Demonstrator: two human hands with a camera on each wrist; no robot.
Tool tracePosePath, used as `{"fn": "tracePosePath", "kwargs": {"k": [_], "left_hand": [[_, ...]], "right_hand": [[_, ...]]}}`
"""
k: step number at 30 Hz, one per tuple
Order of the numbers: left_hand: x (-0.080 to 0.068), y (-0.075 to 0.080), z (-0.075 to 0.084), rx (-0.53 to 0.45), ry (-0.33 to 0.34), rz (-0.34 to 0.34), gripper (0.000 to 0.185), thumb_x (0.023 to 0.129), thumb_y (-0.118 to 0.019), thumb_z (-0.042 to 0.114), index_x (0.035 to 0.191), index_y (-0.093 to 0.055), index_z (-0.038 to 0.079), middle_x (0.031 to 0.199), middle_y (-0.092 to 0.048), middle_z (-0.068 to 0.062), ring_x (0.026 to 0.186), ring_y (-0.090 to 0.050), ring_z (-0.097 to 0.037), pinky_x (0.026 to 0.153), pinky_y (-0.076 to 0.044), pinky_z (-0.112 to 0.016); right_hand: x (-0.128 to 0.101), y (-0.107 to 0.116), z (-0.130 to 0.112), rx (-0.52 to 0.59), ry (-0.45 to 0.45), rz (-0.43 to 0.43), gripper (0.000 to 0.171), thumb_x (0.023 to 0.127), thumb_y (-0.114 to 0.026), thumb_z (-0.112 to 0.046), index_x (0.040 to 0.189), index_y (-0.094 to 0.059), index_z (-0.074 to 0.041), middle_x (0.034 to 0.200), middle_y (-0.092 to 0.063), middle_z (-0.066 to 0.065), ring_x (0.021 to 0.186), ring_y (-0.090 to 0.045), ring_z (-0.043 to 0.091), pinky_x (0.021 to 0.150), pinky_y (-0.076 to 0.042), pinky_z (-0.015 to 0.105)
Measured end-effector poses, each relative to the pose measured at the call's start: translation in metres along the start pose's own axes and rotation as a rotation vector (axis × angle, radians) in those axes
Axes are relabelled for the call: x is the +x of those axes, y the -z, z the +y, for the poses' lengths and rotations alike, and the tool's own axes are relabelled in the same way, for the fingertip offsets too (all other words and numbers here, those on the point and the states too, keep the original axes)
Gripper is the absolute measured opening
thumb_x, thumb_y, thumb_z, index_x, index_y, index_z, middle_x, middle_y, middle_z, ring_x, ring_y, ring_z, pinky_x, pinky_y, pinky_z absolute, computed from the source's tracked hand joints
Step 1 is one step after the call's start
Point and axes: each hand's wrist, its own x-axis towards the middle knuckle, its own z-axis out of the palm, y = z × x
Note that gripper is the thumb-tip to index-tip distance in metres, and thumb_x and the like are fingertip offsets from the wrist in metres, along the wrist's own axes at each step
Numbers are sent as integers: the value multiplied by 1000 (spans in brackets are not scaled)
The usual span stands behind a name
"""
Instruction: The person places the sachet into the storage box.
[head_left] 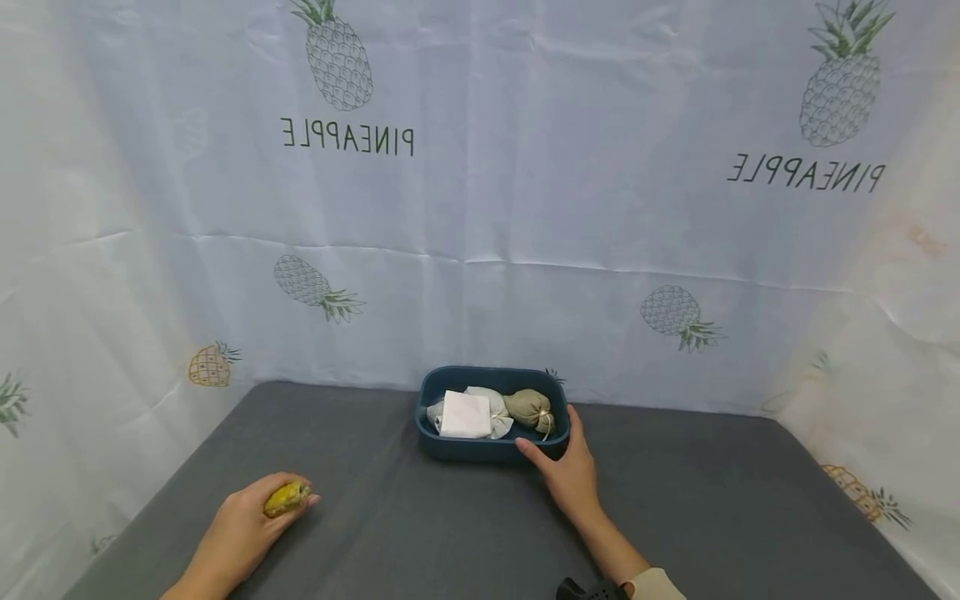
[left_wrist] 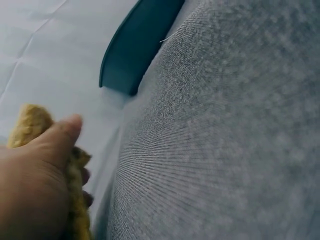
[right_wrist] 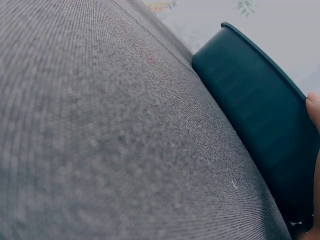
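I judge the gathering step: my left hand clasps a yellow sachet left of the blue tray, which my right hand grips; next, carry it trayward.

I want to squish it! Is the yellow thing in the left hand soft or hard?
Probably soft: the yellow pouch looks like knitted cloth, bunched inside the left hand. It likely feels light and grippy, not slippery. It shouldn't roll far.
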Motion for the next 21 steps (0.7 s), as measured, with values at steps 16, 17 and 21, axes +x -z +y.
{"fn": "tracePosePath", "kwargs": {"k": [16,17,21], "left_hand": [[14,7,34,-161,9,12,16,98,-65,34,97,-75,22,71,-64,8,58,-50,0,54,-42,-23],[16,6,37,-174,-7,22,15,99,-64,33,95,-75,22,70,-64,9,57,-50,1,54,-43,-23],[25,0,53,-184,-1,37,18,96,-68,41,93,-75,25,66,-59,10,54,-46,-2,50,-39,-23]], "right_hand": [[-1,1,-1,0,-10,-3,107,84,-78,-54,163,-18,-15,165,-29,20,146,-38,45,112,-37,67],[-1,1,-1,-1,-9,-3,107,83,-78,-54,163,-18,-15,165,-29,20,146,-39,45,111,-37,67],[-1,1,-2,4,-9,-3,107,83,-78,-55,163,-18,-15,166,-29,19,147,-39,44,112,-37,66]]}}
